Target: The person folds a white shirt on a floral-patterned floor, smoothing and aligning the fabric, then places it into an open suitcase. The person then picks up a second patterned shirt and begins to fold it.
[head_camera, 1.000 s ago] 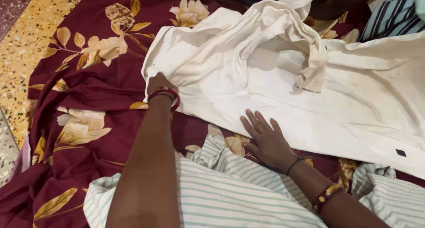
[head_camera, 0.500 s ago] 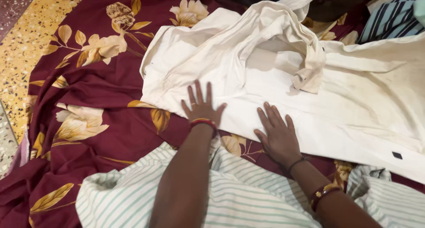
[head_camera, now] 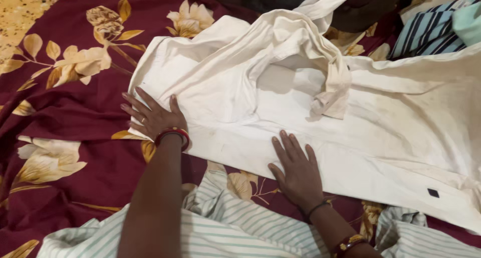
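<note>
Item: cream cotton garment (head_camera: 361,133), spread across a maroon floral bedsheet (head_camera: 75,153), both hands flat upon it.

Detail: left hand (head_camera: 153,116) lies with fingers spread on the garment's left edge, partly on the sheet; right hand (head_camera: 296,167) rests palm-down with fingers together on the near hem; neither pinches cloth. The fabric looks light, soft and limp, likely to crease and slide over the sheet; best taken at a hem, corner or seam. A rumpled fold (head_camera: 320,72) in the middle hides what lies beneath. The garment's right end is cut off by the frame. A striped cloth (head_camera: 431,32) at far right is only partly visible; faint stains show dimly.
</note>
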